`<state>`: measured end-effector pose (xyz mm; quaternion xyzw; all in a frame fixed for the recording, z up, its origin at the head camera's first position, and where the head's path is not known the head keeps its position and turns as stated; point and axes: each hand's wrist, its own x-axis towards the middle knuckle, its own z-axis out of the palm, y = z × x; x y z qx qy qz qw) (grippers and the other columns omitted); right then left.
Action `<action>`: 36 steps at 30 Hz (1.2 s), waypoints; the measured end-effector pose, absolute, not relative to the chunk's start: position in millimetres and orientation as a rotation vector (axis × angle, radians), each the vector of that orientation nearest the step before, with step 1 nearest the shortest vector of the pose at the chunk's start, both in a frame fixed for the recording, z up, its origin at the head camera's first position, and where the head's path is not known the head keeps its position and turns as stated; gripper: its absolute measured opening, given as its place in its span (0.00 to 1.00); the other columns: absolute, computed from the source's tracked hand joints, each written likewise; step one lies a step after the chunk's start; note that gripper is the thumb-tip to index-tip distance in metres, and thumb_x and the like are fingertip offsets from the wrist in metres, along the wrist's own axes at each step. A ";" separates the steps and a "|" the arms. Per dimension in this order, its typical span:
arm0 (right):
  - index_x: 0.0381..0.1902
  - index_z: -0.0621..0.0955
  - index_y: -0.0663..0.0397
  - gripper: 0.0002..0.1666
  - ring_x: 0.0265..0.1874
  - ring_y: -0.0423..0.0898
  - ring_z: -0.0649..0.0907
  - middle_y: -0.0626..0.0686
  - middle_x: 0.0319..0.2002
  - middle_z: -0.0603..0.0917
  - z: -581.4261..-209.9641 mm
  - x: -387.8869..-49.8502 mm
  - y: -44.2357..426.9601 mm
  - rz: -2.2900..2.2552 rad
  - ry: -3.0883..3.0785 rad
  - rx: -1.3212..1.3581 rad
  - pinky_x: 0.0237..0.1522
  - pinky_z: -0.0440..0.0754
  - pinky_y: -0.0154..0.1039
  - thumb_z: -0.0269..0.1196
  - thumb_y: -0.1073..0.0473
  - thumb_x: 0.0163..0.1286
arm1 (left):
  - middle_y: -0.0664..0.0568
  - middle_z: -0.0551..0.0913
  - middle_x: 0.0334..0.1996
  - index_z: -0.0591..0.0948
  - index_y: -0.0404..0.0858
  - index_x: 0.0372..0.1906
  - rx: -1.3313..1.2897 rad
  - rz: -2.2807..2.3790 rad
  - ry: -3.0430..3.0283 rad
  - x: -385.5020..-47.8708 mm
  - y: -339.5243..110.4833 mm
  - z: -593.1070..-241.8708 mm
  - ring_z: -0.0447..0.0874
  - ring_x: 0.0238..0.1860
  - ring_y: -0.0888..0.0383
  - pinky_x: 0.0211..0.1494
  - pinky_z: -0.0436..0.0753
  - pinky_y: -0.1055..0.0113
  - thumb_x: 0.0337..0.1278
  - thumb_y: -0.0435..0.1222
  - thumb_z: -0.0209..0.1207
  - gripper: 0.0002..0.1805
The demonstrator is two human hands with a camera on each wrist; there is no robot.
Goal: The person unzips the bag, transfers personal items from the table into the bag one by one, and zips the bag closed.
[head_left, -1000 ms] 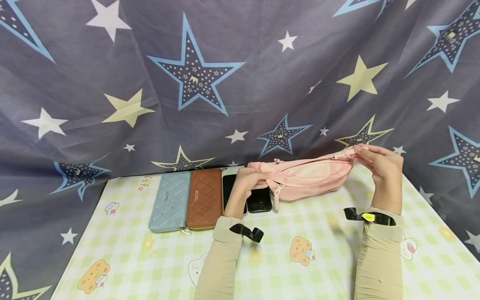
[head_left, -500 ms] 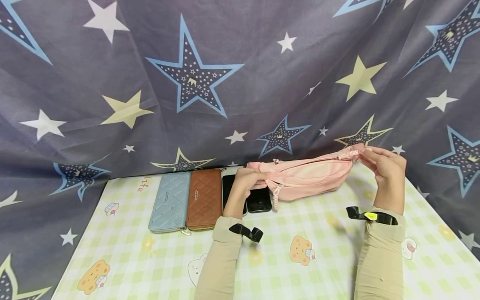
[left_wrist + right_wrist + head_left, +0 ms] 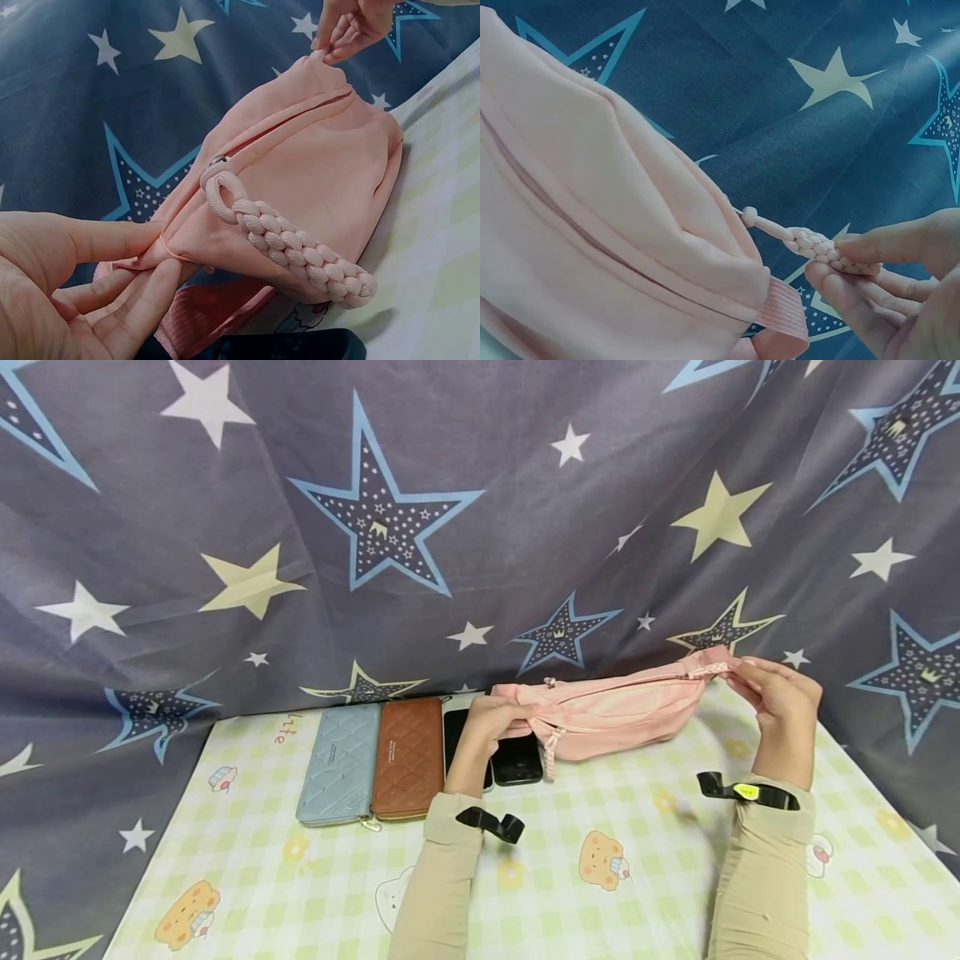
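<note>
Dark grey-blue cloth (image 3: 510,543) printed with white, yellow and blue-edged stars hangs in soft folds behind the tabletop (image 3: 525,902), which wears a pale green and white check with cartoon bears, flowers and a sideways "Life". Near its back edge, to the right of two phones, is a pink bag (image 3: 626,714), stretched between a person's hands.

At the bag's left end, the left hand (image 3: 491,722) has its grip closed in a pinch on the fabric, thumb against fingers. At the other end, the right hand (image 3: 783,693) keeps its grip closed too, thumb and fingertips pinching a braided pull (image 3: 821,249).

Farther left, a quilted blue wallet (image 3: 342,760) lies just beside a quilted brown wallet (image 3: 409,758). Left hand and wrist partly cover one black phone (image 3: 456,735); the far end of the second phone (image 3: 519,764) is hidden as well. Both sleeves run out of the head view's bottom edge. In the left wrist view, a dark shape (image 3: 289,346) is cut off below, probably a phone. From the right wrist, the bag's left part falls outside the picture.
</note>
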<state>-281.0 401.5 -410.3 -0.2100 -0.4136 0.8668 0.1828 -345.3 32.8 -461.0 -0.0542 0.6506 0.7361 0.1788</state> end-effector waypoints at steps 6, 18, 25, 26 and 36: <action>0.20 0.87 0.64 0.16 0.19 0.46 0.89 0.57 0.19 0.88 -411.4 -280.2 405.2 2.412 -1.084 -0.692 0.25 0.88 0.38 0.65 0.85 0.58 | 0.55 0.84 0.19 0.81 0.38 0.19 -0.160 2.075 1.845 -346.3 31.3 -461.1 0.85 0.20 0.63 0.35 0.89 0.67 0.53 0.24 0.69 0.13; 0.19 0.87 0.64 0.19 0.17 0.47 0.88 0.56 0.18 0.87 -423.2 -277.0 418.3 2.412 -0.953 -0.787 0.22 0.87 0.39 0.60 0.86 0.61 | 0.56 0.85 0.19 0.83 0.37 0.21 -0.188 2.093 1.841 -338.9 30.2 -462.0 0.86 0.20 0.64 0.33 0.88 0.70 0.52 0.24 0.70 0.11; 0.17 0.86 0.63 0.19 0.15 0.46 0.87 0.55 0.17 0.86 -426.0 -281.5 420.6 2.321 -0.920 -0.902 0.20 0.86 0.38 0.63 0.86 0.58 | 0.56 0.86 0.21 0.82 0.38 0.19 -0.194 2.105 1.853 -337.6 29.1 -461.5 0.85 0.20 0.65 0.31 0.88 0.71 0.53 0.24 0.71 0.13; 0.18 0.86 0.63 0.18 0.15 0.46 0.87 0.55 0.18 0.87 -425.9 -282.1 420.5 2.312 -0.915 -0.912 0.20 0.86 0.38 0.63 0.86 0.58 | 0.56 0.86 0.21 0.82 0.38 0.18 -0.192 2.104 1.856 -337.5 28.9 -461.4 0.85 0.20 0.64 0.31 0.88 0.71 0.53 0.25 0.71 0.13; 0.19 0.88 0.62 0.20 0.19 0.46 0.89 0.54 0.19 0.88 -421.6 -274.7 415.7 2.435 -1.179 -0.784 0.26 0.88 0.37 0.61 0.84 0.63 | 0.56 0.85 0.20 0.83 0.36 0.21 -0.192 2.106 1.879 -336.7 23.9 -460.4 0.85 0.20 0.65 0.31 0.87 0.71 0.52 0.24 0.71 0.10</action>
